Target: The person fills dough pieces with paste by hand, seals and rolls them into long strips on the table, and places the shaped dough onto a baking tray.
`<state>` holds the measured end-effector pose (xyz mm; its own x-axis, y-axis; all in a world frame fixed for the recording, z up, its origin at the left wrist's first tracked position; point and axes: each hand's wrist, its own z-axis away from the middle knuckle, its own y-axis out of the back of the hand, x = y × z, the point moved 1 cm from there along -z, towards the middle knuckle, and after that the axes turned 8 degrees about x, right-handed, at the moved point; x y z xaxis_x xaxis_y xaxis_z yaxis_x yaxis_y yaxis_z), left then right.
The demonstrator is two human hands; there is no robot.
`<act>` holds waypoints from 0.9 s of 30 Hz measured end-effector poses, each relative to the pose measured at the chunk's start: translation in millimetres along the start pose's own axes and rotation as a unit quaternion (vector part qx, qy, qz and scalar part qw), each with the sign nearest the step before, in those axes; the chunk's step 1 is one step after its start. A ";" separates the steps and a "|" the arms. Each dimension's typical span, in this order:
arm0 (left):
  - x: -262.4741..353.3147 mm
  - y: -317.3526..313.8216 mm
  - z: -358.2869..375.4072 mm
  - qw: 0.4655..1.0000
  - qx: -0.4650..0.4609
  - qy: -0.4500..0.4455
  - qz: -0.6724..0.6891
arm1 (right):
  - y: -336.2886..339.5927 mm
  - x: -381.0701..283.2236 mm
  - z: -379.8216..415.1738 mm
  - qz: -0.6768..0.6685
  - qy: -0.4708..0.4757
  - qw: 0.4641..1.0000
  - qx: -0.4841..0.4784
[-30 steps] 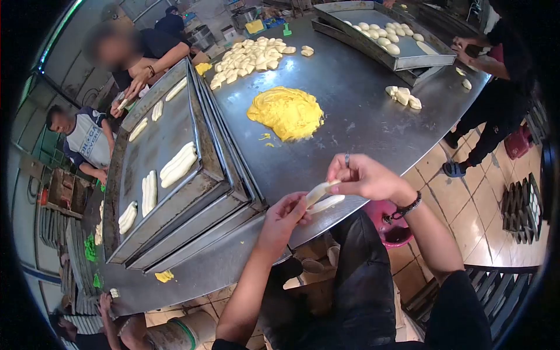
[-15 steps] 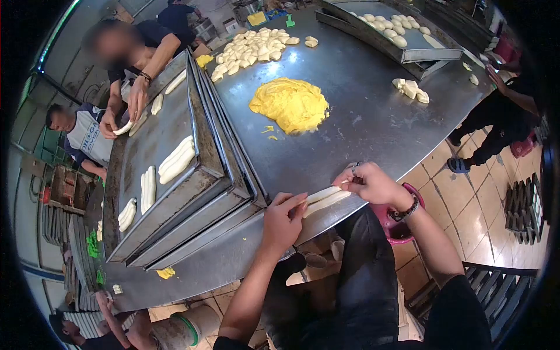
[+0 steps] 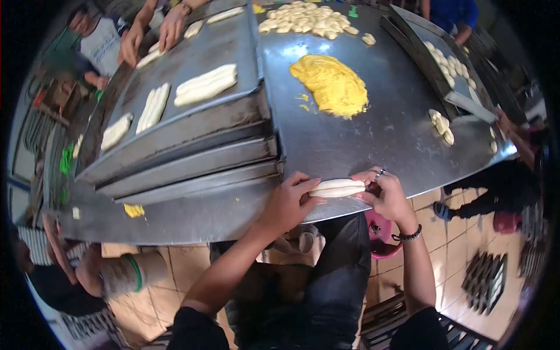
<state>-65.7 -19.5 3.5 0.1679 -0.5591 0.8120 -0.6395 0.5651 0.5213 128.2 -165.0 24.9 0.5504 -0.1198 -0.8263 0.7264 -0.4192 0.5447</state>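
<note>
Two white dough strips (image 3: 339, 188) lie side by side at the front edge of the metal table, with a thin seam between them. My left hand (image 3: 293, 201) grips their left end, thumb on the near side and fingers on the far side. At the right end, my right hand (image 3: 385, 193) pinches the strips between thumb and fingers. Beyond them a yellow mound (image 3: 331, 86), soft like a filling, rests on the metal. To the left, a tray (image 3: 140, 108) on top of a stack carries groups of dough strips (image 3: 207, 84).
Dough pieces (image 3: 309, 18) are heaped at the table's back. A second tray (image 3: 466, 102) with dough balls stands at the right, near a small dough cluster (image 3: 441, 126). Another person's hands (image 3: 169, 26) work over the left tray. A pink tub (image 3: 382, 233) sits below the table edge.
My view has swung, shifting the tray and mound within it. The strips between my hands have gone from slanted to nearly level in view, and both hands still hold their ends.
</note>
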 end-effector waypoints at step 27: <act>10.7 -0.9 3.1 0.999 0.014 -0.042 -0.006 | -8.5 -13.3 -6.3 -0.146 -0.231 0.962 0.024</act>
<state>-65.7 -27.9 10.8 0.1123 -0.6161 0.7796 -0.6587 0.5412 0.5226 117.3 -154.1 32.2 0.0773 -0.3732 -0.9245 0.7963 -0.5349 0.2824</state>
